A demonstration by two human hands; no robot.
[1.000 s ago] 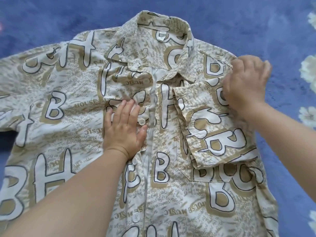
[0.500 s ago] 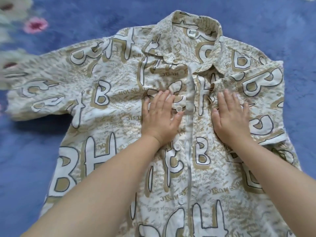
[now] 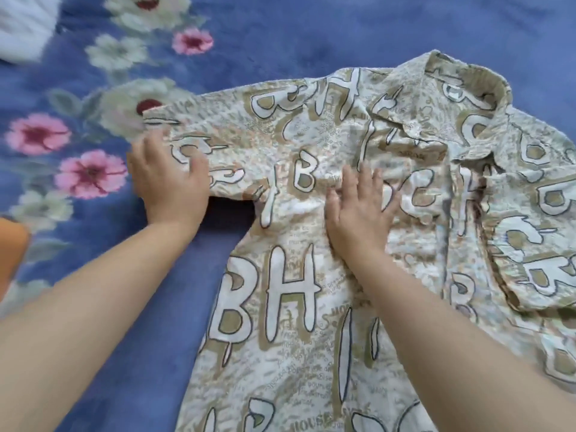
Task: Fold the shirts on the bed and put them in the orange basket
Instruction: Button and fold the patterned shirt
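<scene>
Bed (image 3: 311, 32): blue flowered cover, carries everything in view. The view has swung left since half a second ago, so the flower border now shows beyond the left hand.

Shirt (image 3: 311, 275): lies flat, front up, buttoned, collar at the far right. One sleeve is already folded in over the chest, well to the right of both hands. The other sleeve (image 3: 199, 151) is spread out to the left.

Basket (image 3: 11, 251): probably the orange sliver at the left edge, well left of the left grip. Too little shows to be sure.

Right hand (image 3: 358, 213): half a second ago it pressed the chest right of the placket; now it lies flat left of it, fingers straight and spread, holding nothing, pinning the cloth just inside the sleeve seam.

Left hand (image 3: 170, 182): has left the chest and gone out to the sleeve end. It sits on the cuff, thumb on top of the cloth. Blur hides the fingers, so I cannot tell whether this grip has closed on the cuff or only rests on it.

Reading: first sleeve done, second one starting. Next move is likely to take the cuff and bring it right, over the pinning hand's line. The basket step is not yet near.
</scene>
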